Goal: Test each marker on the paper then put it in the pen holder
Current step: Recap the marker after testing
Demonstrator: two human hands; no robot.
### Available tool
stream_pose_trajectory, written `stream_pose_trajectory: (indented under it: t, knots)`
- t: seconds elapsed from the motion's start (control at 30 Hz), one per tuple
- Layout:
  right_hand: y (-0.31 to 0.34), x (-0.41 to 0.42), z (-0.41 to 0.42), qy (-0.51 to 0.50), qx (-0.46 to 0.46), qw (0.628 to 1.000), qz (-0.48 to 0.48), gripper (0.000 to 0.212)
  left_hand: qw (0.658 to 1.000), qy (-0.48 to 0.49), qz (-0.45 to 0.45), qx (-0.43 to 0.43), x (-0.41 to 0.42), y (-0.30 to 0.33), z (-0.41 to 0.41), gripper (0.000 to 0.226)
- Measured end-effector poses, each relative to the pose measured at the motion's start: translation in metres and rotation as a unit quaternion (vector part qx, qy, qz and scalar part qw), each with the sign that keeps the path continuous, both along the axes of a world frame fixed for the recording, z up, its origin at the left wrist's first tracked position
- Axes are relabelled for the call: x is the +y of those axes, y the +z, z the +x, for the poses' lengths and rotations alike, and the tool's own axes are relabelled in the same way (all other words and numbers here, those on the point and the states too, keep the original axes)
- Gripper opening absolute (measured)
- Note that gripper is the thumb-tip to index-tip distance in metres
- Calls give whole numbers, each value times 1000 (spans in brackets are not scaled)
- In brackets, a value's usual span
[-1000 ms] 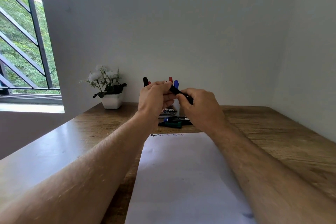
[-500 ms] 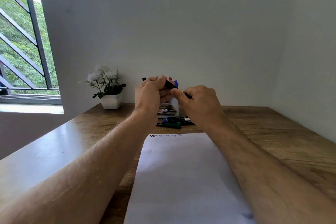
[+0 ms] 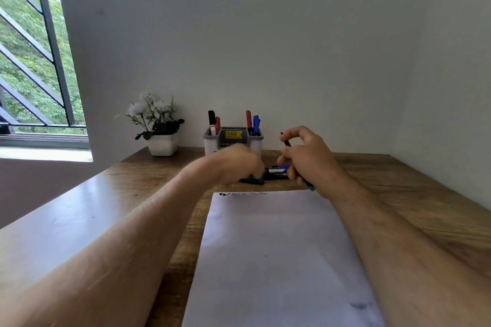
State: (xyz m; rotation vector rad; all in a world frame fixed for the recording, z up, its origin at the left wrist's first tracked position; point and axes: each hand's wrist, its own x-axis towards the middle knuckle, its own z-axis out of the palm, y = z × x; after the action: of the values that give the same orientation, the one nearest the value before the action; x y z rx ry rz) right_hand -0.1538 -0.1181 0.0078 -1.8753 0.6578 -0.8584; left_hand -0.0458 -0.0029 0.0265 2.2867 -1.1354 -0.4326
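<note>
A person's right hand pinches a dark marker above a wooden counter, its green end showing below the palm near the top edge of a white sheet of paper. The left hand, blurred, hovers over loose markers lying just beyond the paper; its grip cannot be told. Behind them a grey pen holder with red, blue and black markers stands beside a potted white flower.
</note>
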Motion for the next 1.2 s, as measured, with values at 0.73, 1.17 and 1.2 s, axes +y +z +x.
stream_pose_trajectory:
  t: [0.73, 1.17, 1.2]
  knots:
    - [-6, 14, -15, 162, 62, 983, 55, 14, 985, -144, 59, -69, -4, -24, 23, 31]
    - [-23, 0, 5, 158, 78, 982, 69, 8, 988, -97, 117, -23, 0, -22, 28, 31]
    - [-19, 1, 5, 164, 89, 979, 79, 8, 988, -94, 119, -28, 0, -22, 28, 31]
